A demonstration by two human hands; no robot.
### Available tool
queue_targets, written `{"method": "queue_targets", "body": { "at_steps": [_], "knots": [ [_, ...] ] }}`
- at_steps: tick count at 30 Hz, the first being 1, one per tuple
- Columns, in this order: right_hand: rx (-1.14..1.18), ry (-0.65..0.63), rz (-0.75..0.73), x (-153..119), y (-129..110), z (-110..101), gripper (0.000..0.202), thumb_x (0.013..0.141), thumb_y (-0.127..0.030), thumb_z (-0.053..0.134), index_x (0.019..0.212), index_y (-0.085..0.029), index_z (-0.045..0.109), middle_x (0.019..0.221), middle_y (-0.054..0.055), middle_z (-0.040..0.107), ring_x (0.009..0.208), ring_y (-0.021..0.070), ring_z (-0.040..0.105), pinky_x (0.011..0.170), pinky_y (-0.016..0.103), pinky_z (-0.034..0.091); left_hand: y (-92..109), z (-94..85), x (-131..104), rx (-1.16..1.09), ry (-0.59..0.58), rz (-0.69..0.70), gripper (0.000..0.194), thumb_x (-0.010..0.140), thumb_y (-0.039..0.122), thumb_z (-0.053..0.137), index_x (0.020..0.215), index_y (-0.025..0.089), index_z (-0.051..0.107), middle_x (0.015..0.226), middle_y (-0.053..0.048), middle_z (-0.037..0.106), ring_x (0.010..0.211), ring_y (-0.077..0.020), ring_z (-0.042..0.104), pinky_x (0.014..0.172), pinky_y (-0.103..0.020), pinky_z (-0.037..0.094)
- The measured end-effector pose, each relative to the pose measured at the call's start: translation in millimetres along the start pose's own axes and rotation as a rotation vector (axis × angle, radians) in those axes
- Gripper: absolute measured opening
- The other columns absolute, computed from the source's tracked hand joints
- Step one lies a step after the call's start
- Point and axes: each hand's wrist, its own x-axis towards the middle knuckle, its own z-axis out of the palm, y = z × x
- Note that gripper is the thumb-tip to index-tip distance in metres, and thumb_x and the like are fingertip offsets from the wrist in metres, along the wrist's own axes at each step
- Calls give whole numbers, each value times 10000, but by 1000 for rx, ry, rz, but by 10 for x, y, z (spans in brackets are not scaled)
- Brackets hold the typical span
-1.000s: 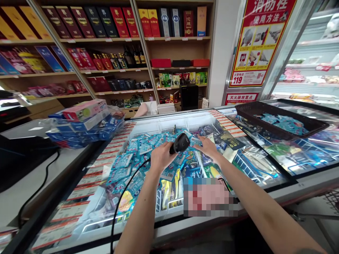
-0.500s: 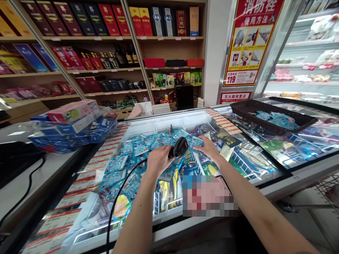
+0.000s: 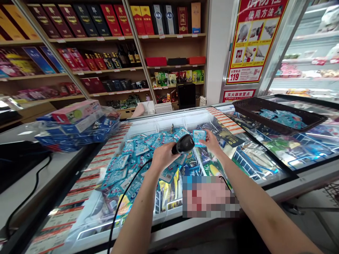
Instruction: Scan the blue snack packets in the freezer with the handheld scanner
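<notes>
My left hand (image 3: 163, 157) is wrapped round the handle of a black handheld scanner (image 3: 184, 144), whose head points right. A black cable (image 3: 124, 190) runs down from it past my left forearm. In my right hand (image 3: 212, 141) a light-blue packet (image 3: 199, 137) is pinched by its right edge, just right of the scanner head, with a printed label facing me. Below both hands, many similar blue packets (image 3: 118, 163) lie heaped in the chest freezer (image 3: 137, 127). Yellow packets (image 3: 172, 187) stand in a white wire basket near the front edge.
A dark brown tray (image 3: 312, 121) with several blue packets rests on the freezer at the right. Blue and pink boxes in plastic (image 3: 76, 121) are stacked at the left. A blurred-out object (image 3: 209, 197) lies at the front edge. Shelves (image 3: 174, 35) line the back.
The blue packet in my right hand has turned, so its label now faces me, and it is slightly higher. The scanner has shifted a little right. The view has moved slightly.
</notes>
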Motion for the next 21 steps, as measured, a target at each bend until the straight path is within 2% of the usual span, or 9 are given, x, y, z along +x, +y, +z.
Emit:
{"method": "queue_targets", "body": {
  "at_steps": [2, 6, 12, 21],
  "knots": [
    [-1, -3, -13, 6, -52, 13, 554, 736, -340, 596, 1254, -228, 434, 877, 30, 609, 720, 173, 567, 632, 321, 477, -13, 10, 0, 0, 37, -9, 235, 758, 394, 544, 926, 242, 604, 886, -15, 686, 802, -199, 629, 563, -246, 363],
    [-10, 25, -15, -5, -124, 49, 595, 755, -334, 576, 1312, -235, 392, 928, 50, 593, 769, 178, 554, 639, 316, 480, -68, 55, -66, 41, 73, 65, 254, 782, 395, 523, 979, 250, 593, 935, -11, 677, 834, -202, 626, 577, -255, 370],
    [83, 8, 25, -13, -113, 108, 505, 746, -352, 582, 1217, -209, 468, 969, 67, 621, 769, 182, 575, 628, 317, 487, -128, 81, -162, 80, 95, 73, 273, 774, 367, 538, 1026, 268, 583, 975, -3, 668, 851, -200, 624, 596, -264, 389],
    [-21, 0, -29, -74, -208, 90, 494, 802, -339, 519, 1281, -252, 441, 876, 28, 510, 705, 142, 511, 626, 292, 479, -114, 43, -185, 101, 90, 71, 257, 788, 373, 525, 1009, 260, 590, 956, -12, 669, 840, -202, 622, 598, -262, 387]
  ]
}}
